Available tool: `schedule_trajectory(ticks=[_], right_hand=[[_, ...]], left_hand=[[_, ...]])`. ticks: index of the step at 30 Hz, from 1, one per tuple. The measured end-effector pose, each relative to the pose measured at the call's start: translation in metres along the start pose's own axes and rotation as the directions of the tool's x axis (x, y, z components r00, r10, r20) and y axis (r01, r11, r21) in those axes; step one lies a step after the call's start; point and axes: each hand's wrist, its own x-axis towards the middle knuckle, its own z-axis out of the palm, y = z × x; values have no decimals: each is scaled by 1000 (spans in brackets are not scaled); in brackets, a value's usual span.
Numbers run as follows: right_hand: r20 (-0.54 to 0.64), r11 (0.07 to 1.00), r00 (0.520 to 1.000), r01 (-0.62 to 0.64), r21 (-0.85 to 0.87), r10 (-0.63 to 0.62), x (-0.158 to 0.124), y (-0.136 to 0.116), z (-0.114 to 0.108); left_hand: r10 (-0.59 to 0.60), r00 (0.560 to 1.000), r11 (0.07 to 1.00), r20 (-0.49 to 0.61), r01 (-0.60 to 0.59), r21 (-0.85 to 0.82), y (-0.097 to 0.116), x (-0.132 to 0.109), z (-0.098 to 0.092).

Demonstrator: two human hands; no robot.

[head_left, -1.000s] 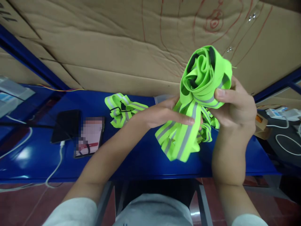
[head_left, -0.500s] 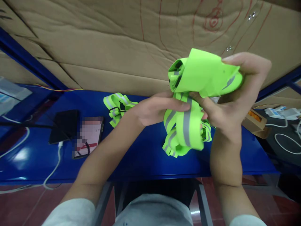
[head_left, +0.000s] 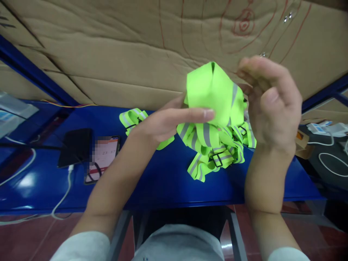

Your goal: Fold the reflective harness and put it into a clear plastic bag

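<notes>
My left hand [head_left: 181, 123] grips a folded bundle of neon yellow-green reflective strap [head_left: 209, 92], its thumb lying across the front. To the right of the bundle is my right hand [head_left: 274, 108], slightly blurred, with curved fingers, the thumb apart and nothing visible in it. Beneath the bundle a pile of similar straps [head_left: 199, 168] with grey reflective stripes rests on the blue table. A black buckle [head_left: 217, 159] shows at the pile's front. Another reflective strap bundle [head_left: 133, 116] lies farther left, partly covered by my left forearm.
A phone [head_left: 104, 156] and a black flat device [head_left: 75, 146] with a white cable lie on the left of the blue table [head_left: 163, 185]. Cardboard [head_left: 122, 61] stands along the back. At the right are an open cardboard box [head_left: 303, 145] and white cables.
My right hand has let go of the folded strap and moved away to the right. My left hand has kept the bundle, which has turned and shifted left. Loose strap has dropped onto the pile.
</notes>
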Motion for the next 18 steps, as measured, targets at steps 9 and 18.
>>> schedule_trajectory(ticks=[9, 18], right_hand=[[77, 993, 992, -100, 61, 95, 10, 29, 5], [-101, 960, 989, -79, 270, 110, 25, 37, 8]], left_hand=[[49, 998, 996, -26, -47, 73, -5, 2, 4], [438, 860, 804, -262, -244, 542, -12, 7, 15]])
